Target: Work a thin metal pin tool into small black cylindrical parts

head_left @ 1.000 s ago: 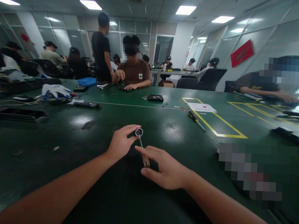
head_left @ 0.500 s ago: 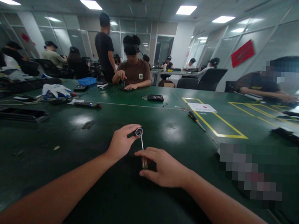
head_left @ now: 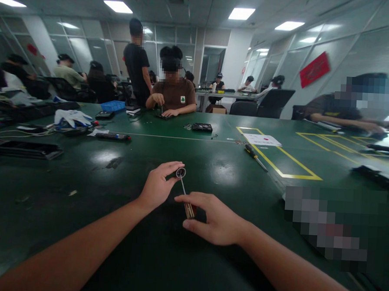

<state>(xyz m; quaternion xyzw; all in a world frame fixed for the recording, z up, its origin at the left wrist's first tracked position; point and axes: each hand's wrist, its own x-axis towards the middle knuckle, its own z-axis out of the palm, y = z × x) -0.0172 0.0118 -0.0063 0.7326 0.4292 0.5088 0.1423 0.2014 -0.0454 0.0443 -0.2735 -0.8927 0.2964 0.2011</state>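
Between its thumb and fingers, my left hand (head_left: 159, 185) holds a small round cylindrical part (head_left: 180, 172) with a pale rim, its open end facing me. My right hand (head_left: 212, 218) grips the clear amber handle of a screwdriver (head_left: 189, 210). The screwdriver's thin metal shaft slants up and to the left, and its tip is inside the ring of the round part. What the tip touches in there is too small to tell. Both hands are above the green table (head_left: 136, 259).
A yellow-and-black screwdriver (head_left: 256, 157) lies right of centre, by a white paper (head_left: 263, 140). Farther off are a black device (head_left: 202, 127), white gloves (head_left: 72, 118) and a blue basket (head_left: 113, 106). A co-worker (head_left: 174, 92) sits opposite. A blurred-out object (head_left: 323, 226) lies at right.
The screwdriver's handle has shifted slightly right and its shaft leans more. My right hand has moved slightly with it; my left hand stays nearly in place with the round part.
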